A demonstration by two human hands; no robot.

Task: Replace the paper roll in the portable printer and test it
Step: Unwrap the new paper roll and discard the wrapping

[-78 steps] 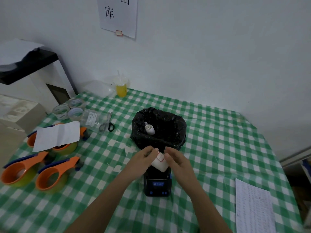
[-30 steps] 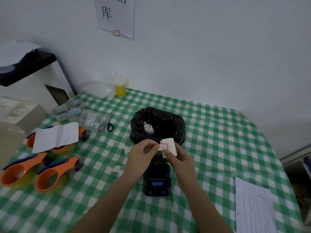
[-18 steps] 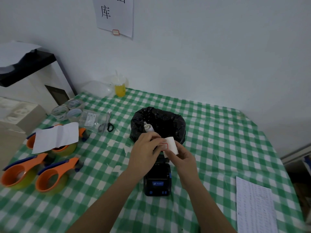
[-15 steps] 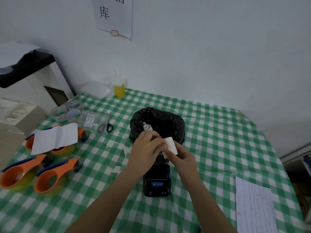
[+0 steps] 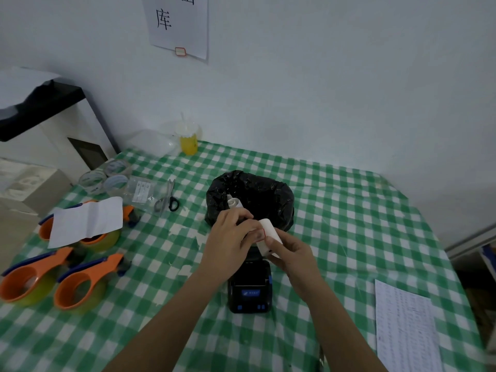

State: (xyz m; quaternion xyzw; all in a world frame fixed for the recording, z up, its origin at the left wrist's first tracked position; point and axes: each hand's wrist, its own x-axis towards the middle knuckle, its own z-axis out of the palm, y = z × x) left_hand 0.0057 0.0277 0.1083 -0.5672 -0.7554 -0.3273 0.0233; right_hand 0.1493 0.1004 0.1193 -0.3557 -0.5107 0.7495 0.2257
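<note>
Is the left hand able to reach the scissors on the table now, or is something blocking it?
Probably yes. The scissors lie in the open, left of the black bin, with only bare cloth between. But the left hand is busy on the paper roll and must let go first.

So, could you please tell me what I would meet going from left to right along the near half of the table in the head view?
Two orange tape dispensers → left hand → white paper roll held over the black printer → right hand → printed sheet.
</note>
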